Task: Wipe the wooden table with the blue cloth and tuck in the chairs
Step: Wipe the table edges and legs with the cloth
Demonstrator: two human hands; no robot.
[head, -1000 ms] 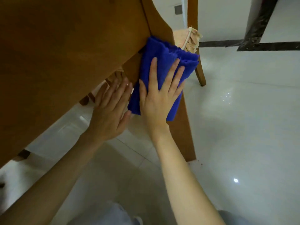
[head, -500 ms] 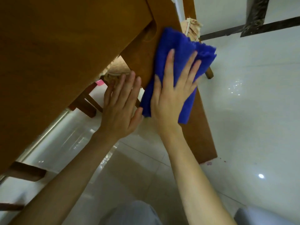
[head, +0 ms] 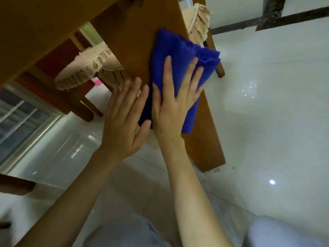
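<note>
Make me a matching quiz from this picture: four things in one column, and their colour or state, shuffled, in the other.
1. cloth
2. left hand
3. right hand
4. cushion

A. beige, frilled
B. pressed flat on the cloth
C. blue
D. beside the cloth, holding nothing

Pairs: 1-C, 2-D, 3-B, 4-A

The table leg [head: 135,50] is showing as smooth, orange-brown wood with a dull satin sheen. The blue cloth [head: 178,56] lying against it is looking soft and fuzzy, bunching into plush ridges, quite matt. The chair seat cover [head: 83,68] is appearing as beige woven fabric with a pleated frill, and the chair leg [head: 83,109] is showing darker, reddish wood. The floor [head: 267,113] is gleaming as glossy white tile, reflecting lights. A dark speckled stone strip [head: 270,13] is looking polished.
</note>
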